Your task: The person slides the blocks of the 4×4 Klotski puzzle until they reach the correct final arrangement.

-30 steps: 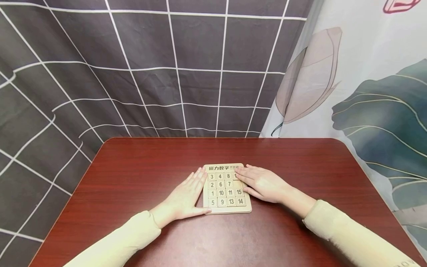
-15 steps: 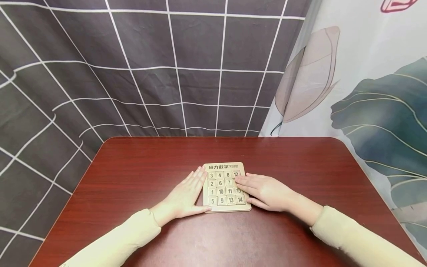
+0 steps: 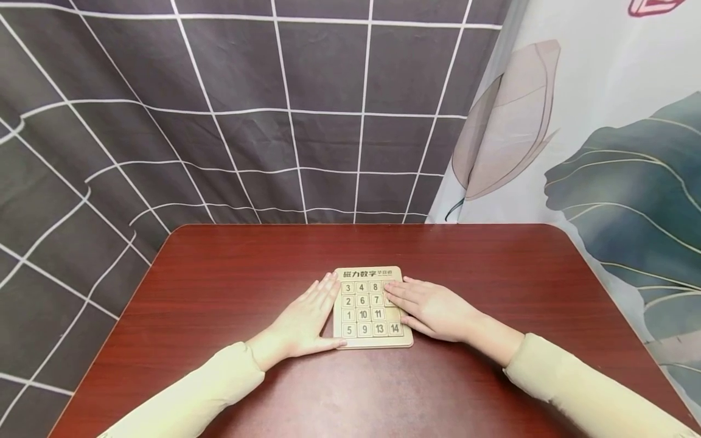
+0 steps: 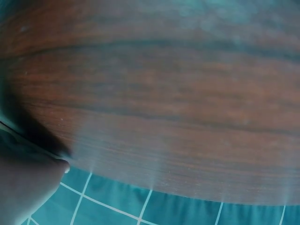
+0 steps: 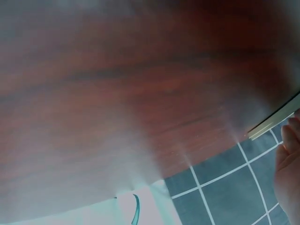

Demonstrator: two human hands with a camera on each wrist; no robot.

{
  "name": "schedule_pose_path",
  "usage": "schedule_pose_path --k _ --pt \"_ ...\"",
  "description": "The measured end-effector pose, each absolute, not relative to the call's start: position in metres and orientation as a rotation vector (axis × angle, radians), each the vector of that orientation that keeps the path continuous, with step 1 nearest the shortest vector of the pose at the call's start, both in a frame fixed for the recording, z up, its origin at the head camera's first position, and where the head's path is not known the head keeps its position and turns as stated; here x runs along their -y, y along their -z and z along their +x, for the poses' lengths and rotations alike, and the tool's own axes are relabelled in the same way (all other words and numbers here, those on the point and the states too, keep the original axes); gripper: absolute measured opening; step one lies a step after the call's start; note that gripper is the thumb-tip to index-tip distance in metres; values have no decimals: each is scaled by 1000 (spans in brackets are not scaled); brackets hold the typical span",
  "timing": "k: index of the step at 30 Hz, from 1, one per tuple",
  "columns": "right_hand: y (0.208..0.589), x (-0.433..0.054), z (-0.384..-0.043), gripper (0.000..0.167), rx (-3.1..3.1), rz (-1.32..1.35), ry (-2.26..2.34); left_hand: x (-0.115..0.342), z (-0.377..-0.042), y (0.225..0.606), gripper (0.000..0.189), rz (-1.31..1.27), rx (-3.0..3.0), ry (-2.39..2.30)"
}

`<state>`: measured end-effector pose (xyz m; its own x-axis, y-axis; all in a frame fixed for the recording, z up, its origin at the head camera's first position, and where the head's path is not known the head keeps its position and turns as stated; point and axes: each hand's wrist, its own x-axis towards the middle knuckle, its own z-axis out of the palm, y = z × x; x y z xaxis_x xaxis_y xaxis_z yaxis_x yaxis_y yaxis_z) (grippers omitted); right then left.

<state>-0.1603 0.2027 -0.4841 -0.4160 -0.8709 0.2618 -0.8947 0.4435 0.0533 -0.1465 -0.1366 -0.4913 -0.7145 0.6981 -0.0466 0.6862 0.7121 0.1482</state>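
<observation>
Outward from the left hand (image 3: 303, 322), the table (image 3: 219, 292) offers open room to its left edge; outward from the right hand (image 3: 435, 309), likewise to its right edge. Ahead of both, open wood reaches the gridded curtain (image 3: 323, 140). Between them the number board (image 3: 378, 344) blocks passage. Nearer than the right fingertips, one bare slot is bounded by tile 11 (image 3: 378, 314) and tile 14 (image 3: 395, 329).

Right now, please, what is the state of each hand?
Left hand: open, against the left edge of the number board.
Right hand: open, over the number board's right side, holding nothing.
</observation>
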Motion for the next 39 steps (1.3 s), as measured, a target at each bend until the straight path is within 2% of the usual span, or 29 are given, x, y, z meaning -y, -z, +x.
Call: schedule_pose_path --k 5,15,24,39 --pt "483 -202 -162 57 2466 1534 -123 136 -146 489 113 1131 -2803 -181" --pt "485 -207 -146 50 2356 1616 -208 135 -145 489 113 1120 -2803 -197" --pt "486 -213 -131 56 2282 1704 -165 136 -146 491 113 1130 -2812 -186" --pt "485 -211 -151 54 2324 1653 -148 136 -145 486 112 1129 -2804 -187"
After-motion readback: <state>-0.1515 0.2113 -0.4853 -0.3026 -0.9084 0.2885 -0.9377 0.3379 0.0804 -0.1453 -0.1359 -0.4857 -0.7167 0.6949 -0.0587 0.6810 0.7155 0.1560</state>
